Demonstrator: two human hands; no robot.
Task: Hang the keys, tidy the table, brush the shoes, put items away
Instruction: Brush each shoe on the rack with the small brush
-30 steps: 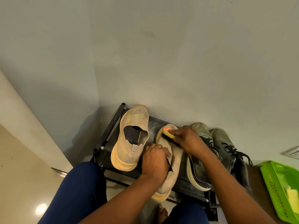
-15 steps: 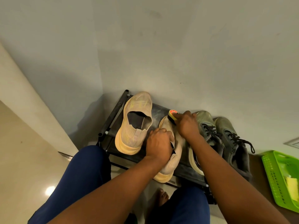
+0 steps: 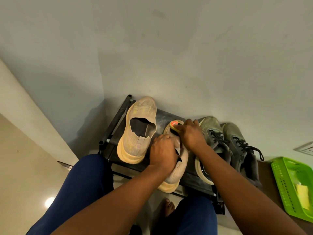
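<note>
A person's left hand (image 3: 162,150) curls its fingers over the collar of a beige slip-on shoe (image 3: 176,173), steadying it on a black shoe rack (image 3: 116,126). The right hand (image 3: 191,134) grips a yellow shoe brush (image 3: 174,125) pressed to the shoe's toe. Its beige partner (image 3: 137,131) sits left, grey-green sneakers (image 3: 227,145) right, a green basket (image 3: 294,185) beside the rack, a pale wall (image 3: 186,56) behind.

Beige shoe (image 3: 176,173): midsection hidden under left hand (image 3: 162,151) | brush (image 3: 175,126) on that shoe's toe: mostly covered by right hand (image 3: 191,134), label unreadable | green basket (image 3: 288,184), well right of the shoe: cut off by frame edge.
</note>
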